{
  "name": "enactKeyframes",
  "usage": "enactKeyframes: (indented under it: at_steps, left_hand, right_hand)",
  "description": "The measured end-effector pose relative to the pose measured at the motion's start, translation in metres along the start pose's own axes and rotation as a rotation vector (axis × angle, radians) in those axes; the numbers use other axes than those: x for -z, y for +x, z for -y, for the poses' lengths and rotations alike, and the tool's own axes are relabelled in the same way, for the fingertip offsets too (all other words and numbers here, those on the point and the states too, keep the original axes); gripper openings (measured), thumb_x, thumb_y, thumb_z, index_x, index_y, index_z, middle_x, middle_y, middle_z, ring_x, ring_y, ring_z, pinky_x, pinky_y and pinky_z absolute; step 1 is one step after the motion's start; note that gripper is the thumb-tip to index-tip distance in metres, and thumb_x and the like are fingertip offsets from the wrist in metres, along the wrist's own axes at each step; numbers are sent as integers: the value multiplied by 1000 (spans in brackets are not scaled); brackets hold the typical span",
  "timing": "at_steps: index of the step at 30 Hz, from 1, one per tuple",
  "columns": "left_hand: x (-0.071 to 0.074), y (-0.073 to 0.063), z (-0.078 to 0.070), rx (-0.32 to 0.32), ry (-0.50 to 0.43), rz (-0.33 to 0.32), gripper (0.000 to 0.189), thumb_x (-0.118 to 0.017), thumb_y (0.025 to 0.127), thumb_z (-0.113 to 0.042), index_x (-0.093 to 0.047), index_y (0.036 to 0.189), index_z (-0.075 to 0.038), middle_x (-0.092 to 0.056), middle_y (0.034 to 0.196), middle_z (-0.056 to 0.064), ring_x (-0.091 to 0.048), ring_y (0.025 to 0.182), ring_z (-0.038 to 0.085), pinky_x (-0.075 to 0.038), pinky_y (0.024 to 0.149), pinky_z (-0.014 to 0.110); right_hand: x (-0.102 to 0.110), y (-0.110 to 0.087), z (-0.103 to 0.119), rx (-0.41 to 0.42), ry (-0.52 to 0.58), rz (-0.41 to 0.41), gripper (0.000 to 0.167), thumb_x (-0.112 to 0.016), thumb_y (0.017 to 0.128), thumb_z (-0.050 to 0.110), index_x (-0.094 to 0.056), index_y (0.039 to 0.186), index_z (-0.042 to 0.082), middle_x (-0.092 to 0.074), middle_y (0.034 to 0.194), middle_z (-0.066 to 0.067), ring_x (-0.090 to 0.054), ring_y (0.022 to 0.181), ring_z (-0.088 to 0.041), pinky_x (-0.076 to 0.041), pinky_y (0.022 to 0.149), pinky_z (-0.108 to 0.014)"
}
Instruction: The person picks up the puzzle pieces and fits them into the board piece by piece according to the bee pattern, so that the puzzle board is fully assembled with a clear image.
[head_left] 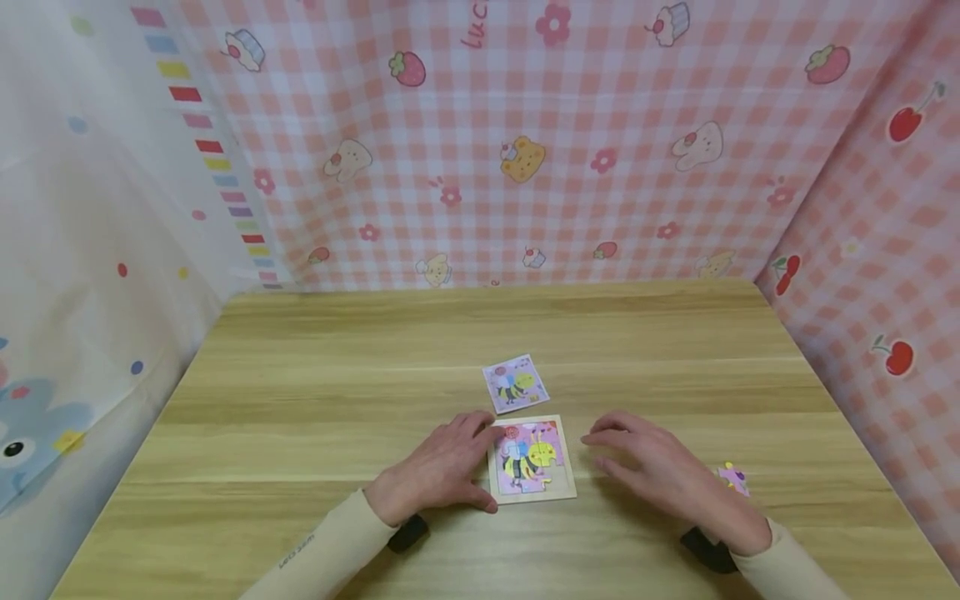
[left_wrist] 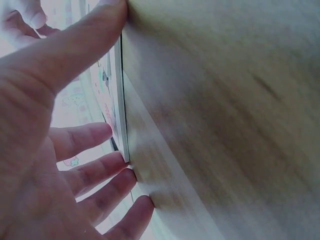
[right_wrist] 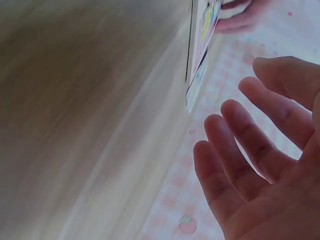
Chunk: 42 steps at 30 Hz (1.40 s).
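Observation:
A square wooden jigsaw tray (head_left: 567, 487) lies flat near the table's front. The bee puzzle (head_left: 517, 467) in it is partly assembled, with bare wood showing at the lower right. My left hand (head_left: 442, 467) rests at the tray's left side, thumb by the near corner and relaxed fingers touching the far left edge. Right of the tray hovers my right hand (head_left: 652, 462), its fingers loosely spread and holding nothing. A loose jigsaw piece (head_left: 733, 478), pink with yellow and purple, lies beyond the right wrist, partly hidden by it.
A picture card (head_left: 516, 383) with the same bee lies tilted just behind the tray. The wooden table (head_left: 337, 358) ends at a pink checked cloth (head_left: 465, 167) at the back, with cloth on both sides too.

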<state>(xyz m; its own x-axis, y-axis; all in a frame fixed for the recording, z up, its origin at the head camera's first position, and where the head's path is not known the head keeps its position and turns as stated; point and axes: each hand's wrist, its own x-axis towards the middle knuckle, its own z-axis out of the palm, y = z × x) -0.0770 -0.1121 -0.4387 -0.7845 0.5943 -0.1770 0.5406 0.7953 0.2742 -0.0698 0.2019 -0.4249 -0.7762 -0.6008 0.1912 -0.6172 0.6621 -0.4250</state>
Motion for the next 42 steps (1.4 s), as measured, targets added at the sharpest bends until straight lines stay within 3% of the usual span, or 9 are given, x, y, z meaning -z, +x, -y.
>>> enactKeyframes:
  at_steps: [6, 17, 26, 28, 34, 40, 42]
  left_hand:
    - [0, 0, -1, 8, -5, 3, 98, -90, 74, -54, -49, 152, -10, -45, 151, 12, -45, 137, 29, -46, 109, 48]
    - [-1, -1, 0, 5, -14, 0, 100, -90, 75, -53, -46, 154, -11, -46, 150, 11, -46, 135, 28, -47, 108, 48]
    - [-1, -1, 0, 2, -29, -5, 102, -90, 75, -52, -45, 155, -10, -46, 150, 11, -46, 135, 28, -46, 108, 48]
    - [-1, -1, 1, 2, -28, -9, 102, -91, 74, -52, -45, 155, -10, -46, 149, 11, -46, 135, 28, -46, 108, 48]
    - [-2, -2, 2, 4, -24, -22, 103, -92, 73, -52, -46, 154, -9, -47, 149, 11, -47, 134, 29, -46, 108, 48]
    - [-2, -2, 2, -1, -33, -24, 102, -91, 73, -52, -46, 154, -9, -47, 148, 11, -47, 134, 28, -46, 107, 48]
    - [-2, -2, 2, -5, -34, -27, 102, -91, 73, -53, -46, 154, -8, -47, 148, 11, -47, 133, 28, -46, 108, 47]
  right_hand:
    - [5, -14, -13, -40, -41, -49, 24, -81, 90, 11, -79, 113, 14, -67, 116, 1, -65, 103, -19, -57, 86, -44]
    - [11, -45, -48, 66, -111, -209, 34, -89, 75, 4, -79, 108, 11, -69, 110, 0, -66, 97, -20, -56, 80, -42]
    - [21, -63, -75, 59, -113, -226, 44, -92, 69, 2, -78, 110, 9, -71, 112, -2, -67, 99, -23, -42, 92, -10]
    - [25, -66, -78, 44, -116, -218, 46, -92, 68, 2, -76, 111, 7, -71, 113, -3, -67, 99, -24, -43, 91, -11]
    - [36, -77, -85, -72, -109, -120, 51, -92, 75, 12, -72, 120, 4, -67, 121, -9, -64, 103, -20, -55, 78, -27]
    - [41, -90, -95, -100, -88, -85, 54, -93, 75, 14, -71, 123, 3, -66, 122, -10, -62, 103, -18, -40, 87, -6]
    - [42, -95, -98, -105, -91, -72, 54, -93, 74, 15, -71, 122, 3, -66, 122, -11, -62, 104, -20, -36, 88, -4]
